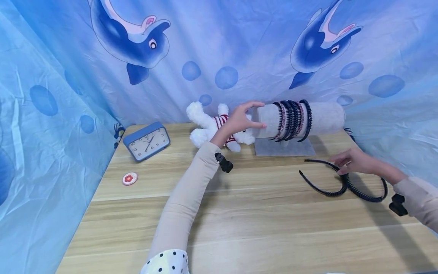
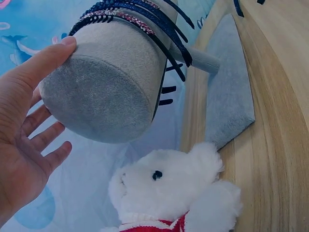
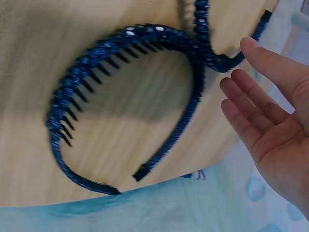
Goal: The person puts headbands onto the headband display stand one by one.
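Observation:
A grey headband stand (image 1: 328, 118) with a horizontal roll stands at the back right, several dark and pink headbands (image 1: 289, 120) round it. My left hand (image 1: 239, 120) holds the roll's left end. In the left wrist view its thumb (image 2: 60, 50) lies at the roll's edge and the other fingers are spread behind. Two black toothed headbands lie on the table, the left one (image 1: 321, 191) meeting the right one (image 1: 367, 197). My right hand (image 1: 356, 161) hovers over them, fingers loosely extended, thumb tip (image 3: 250, 46) close by the far headband (image 3: 260, 29).
A white plush toy (image 1: 200, 135) in a red-striped top lies left of the stand, beside my left forearm. Further left are a blue clock (image 1: 147, 141) and a round flower badge (image 1: 130, 178). Blue dolphin-print curtain (image 1: 239, 38) encloses the wooden table (image 1: 260, 228) behind and at the sides.

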Demonstrator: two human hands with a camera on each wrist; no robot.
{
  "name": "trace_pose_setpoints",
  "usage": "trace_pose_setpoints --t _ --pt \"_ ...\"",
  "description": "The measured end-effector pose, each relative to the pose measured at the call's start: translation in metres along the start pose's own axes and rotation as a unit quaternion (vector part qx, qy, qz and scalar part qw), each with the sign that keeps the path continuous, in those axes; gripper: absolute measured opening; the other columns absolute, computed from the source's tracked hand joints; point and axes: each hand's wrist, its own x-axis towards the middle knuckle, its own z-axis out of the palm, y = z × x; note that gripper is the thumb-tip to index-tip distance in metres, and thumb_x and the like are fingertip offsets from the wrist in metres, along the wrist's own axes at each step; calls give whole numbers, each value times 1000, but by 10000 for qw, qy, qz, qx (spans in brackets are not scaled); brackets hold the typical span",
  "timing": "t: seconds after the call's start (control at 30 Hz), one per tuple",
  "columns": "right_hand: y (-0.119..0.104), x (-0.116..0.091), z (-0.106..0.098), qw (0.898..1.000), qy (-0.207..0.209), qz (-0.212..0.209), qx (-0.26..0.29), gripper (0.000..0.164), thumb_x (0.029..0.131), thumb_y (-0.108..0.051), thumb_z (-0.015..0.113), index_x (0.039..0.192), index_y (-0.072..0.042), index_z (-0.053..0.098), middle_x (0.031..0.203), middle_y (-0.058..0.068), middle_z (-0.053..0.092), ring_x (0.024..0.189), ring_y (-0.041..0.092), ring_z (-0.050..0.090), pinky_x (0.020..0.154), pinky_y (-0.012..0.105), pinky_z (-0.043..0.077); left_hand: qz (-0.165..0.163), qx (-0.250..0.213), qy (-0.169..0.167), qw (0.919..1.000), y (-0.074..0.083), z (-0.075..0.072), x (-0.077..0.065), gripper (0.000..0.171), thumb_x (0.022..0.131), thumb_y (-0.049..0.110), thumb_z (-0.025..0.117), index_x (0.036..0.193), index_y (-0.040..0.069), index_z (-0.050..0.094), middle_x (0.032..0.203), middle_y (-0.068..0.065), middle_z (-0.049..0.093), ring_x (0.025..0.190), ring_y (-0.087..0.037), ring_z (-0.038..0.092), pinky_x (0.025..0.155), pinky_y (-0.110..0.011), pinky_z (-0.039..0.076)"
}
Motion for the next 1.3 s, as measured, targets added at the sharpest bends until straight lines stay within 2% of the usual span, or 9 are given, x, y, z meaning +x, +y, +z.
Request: trace_pose_setpoints --t 0.07,0.13,0.4,0.53,0.67,0.8,1.0,1.17,1.3 --pt "6 -1 4 9999 129 -74 53 45 77 -3 86 118 8 71 111 33 71 88 4 70 74 26 62 12 8 17 10000 -1 1 0 74 79 29 90 144 16 58 153 -1 54 143 -16 46 120 -41 40" --pt "10 -2 8 9995 278 -120 -10 45 75 -3 87 116 6 73 109 32 71 85 1 68 71 25 62 21 -12 33 10000 -1 1 0 74 79 29 90 144 16 58 153 -1 54 143 -16 46 119 -41 41" --pt "10 5 21 9948 818 -66 -603 46 73 -1 88 116 7 72 99 20 76 81 7 68 66 23 56 52 -86 79 9999 -3 2 0 73 78 27 91 143 15 59 152 -2 55 142 -16 47 118 -41 43" --pt "6 11 26 9938 991 -105 -497 45 76 3 84 119 7 72 100 20 76 84 14 71 65 23 57 27 -96 107 9999 -1 2 -1 72 78 26 91 142 15 59 152 -2 55 142 -16 47 118 -42 43" --pt "4 12 26 9956 892 -158 -259 44 75 0 87 116 9 72 101 22 76 84 14 72 68 24 59 -16 -72 111 9999 1 3 -2 72 79 25 90 143 15 59 152 -1 54 142 -17 47 118 -42 43" --pt "7 8 22 9979 621 -82 -144 50 72 -7 90 115 11 71 99 19 76 83 1 66 69 23 58 -32 -75 134 9999 1 3 -2 72 79 25 90 143 15 59 152 -2 54 142 -17 46 118 -43 43" --pt "9 8 22 9988 375 235 228 55 75 -8 89 121 12 67 93 11 73 80 2 63 67 21 56 -51 -121 110 9999 0 2 -1 71 79 25 91 142 15 59 152 -1 54 143 -16 46 119 -41 42" --pt "6 10 21 9959 190 681 564 50 81 -8 85 122 12 67 106 21 73 82 0 64 69 21 57 -47 -70 88 9999 1 2 -1 71 79 26 90 142 16 59 151 0 55 142 -15 47 115 -31 43" --pt "1 13 20 9930 108 929 721 45 84 -7 81 120 15 66 114 28 70 82 -4 63 69 20 57 -46 -71 88 9999 1 2 -1 72 78 26 91 142 16 59 151 0 55 141 -14 47 114 -29 44"
